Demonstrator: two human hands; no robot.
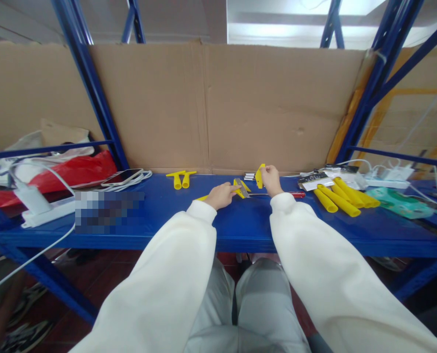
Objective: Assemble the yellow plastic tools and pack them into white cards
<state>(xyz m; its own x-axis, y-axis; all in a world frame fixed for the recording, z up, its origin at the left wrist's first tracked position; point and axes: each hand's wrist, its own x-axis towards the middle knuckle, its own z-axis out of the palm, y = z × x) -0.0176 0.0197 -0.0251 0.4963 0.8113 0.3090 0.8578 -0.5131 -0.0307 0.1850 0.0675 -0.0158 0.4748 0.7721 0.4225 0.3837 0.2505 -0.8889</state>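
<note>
My left hand (220,196) is closed round a yellow-handled scraper, whose head (242,188) shows a grey metal blade to the right of the fingers. In a pinch, my right hand (270,179) holds up a flat yellow plastic piece (260,176) above the shelf, just right of the scraper head and apart from it. A screwdriver (298,195) with a red handle lies beneath the right wrist, its thin shaft pointing left toward the scraper. Small white-and-dark pieces (249,176) lie behind the scraper head, too small to name.
Two yellow T-shaped handles (181,180) lie left on the blue shelf (159,215). Several yellow handles (338,198) and printed packets (316,181) lie right, near a green packet (404,202). Power strips (52,212) and cables stand at both sides. Cardboard (258,108) closes the back.
</note>
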